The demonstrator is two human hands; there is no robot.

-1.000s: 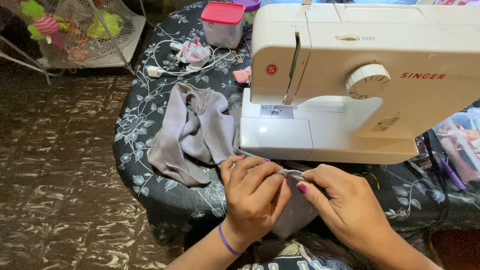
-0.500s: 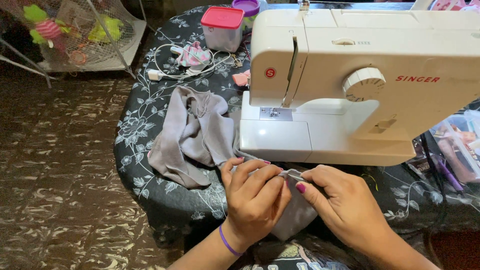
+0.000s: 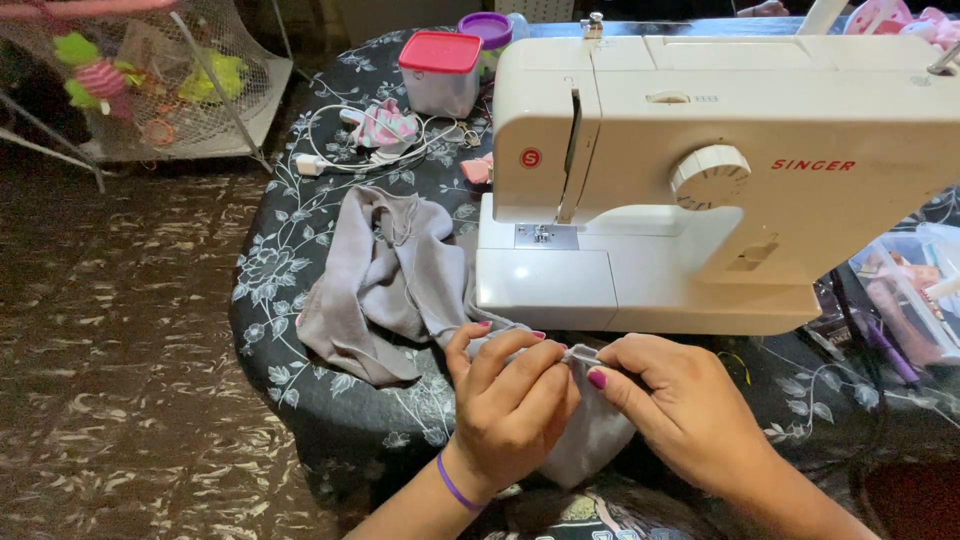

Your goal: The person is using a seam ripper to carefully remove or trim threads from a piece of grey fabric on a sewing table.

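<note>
Grey cloth point(image 3: 390, 280) trails up-left from our hands, its edge pinched between left hand point(image 3: 510, 410) and right hand point(image 3: 680, 410), both closed, before the machine point(image 3: 720, 170).

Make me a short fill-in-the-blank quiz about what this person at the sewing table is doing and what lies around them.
1. Both hands, the left hand and the right hand, pinch a piece of ____ fabric.
2. The sewing machine behind the hands is ____ in colour.
3. The plastic container at the far side of the table has a ____ lid.
4. The band on the left wrist is ____.

Missing words: grey; white; red; purple
</note>
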